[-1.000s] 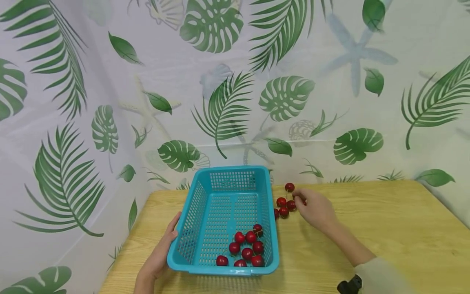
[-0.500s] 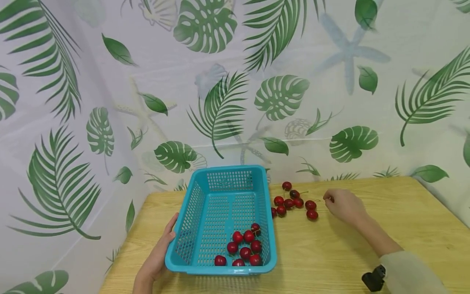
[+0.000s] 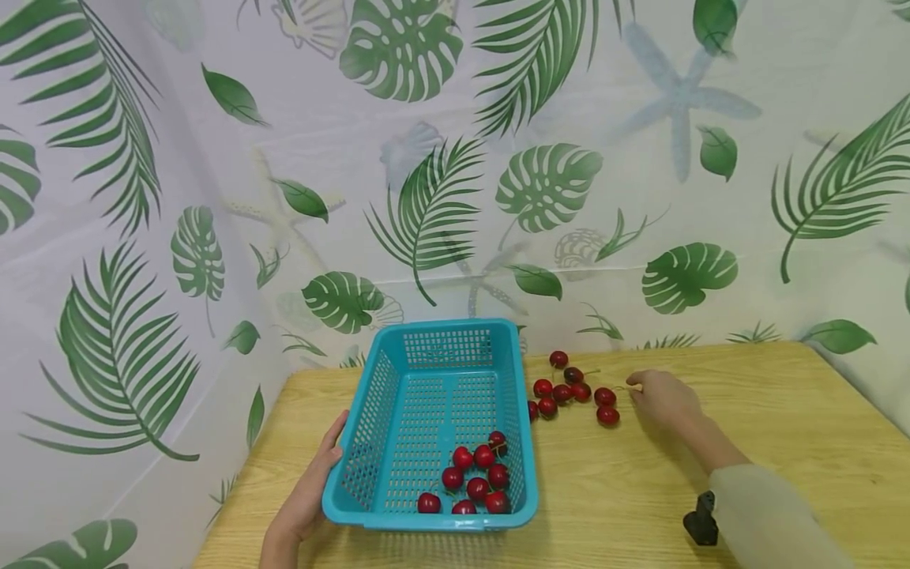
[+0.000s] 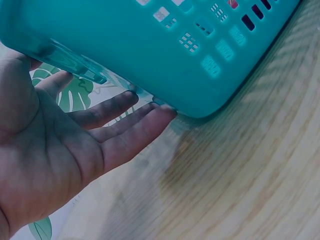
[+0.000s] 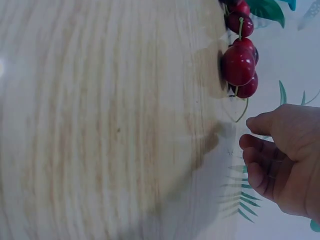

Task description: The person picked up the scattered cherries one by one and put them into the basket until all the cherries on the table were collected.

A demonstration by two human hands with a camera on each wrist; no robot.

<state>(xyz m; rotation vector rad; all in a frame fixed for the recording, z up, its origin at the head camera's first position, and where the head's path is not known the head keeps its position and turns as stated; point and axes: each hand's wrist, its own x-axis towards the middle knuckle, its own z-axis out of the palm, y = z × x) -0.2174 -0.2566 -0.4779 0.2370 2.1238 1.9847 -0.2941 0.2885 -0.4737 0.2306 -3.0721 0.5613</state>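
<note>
A blue slotted plastic basket (image 3: 449, 521) stands at the middle of the table, with several red cherries (image 3: 477, 490) gathered in its near right corner. My left hand (image 3: 307, 482) is at the basket's left side. In the left wrist view its fingers (image 4: 132, 137) stretch out nearly straight against the basket's side. More cherries (image 3: 562, 393) lie in a loose group to the right of the basket. My right hand (image 3: 664, 401) is just right of two cherries (image 3: 607, 405). In the right wrist view its fingers bend loosely, thumb apart from the forefinger, close to a cherry stem (image 5: 246, 110).
The wooden table (image 3: 711, 474) runs back to a white sheet (image 3: 441, 261) printed with green leaves and starfish. A black wrist camera (image 3: 702, 520) is strapped by the right sleeve (image 3: 771, 514).
My right hand has moved right from the cherry group, uncovering the two cherries at its right end; in the last half second it shifts only slightly. The left hand and basket stay put.
</note>
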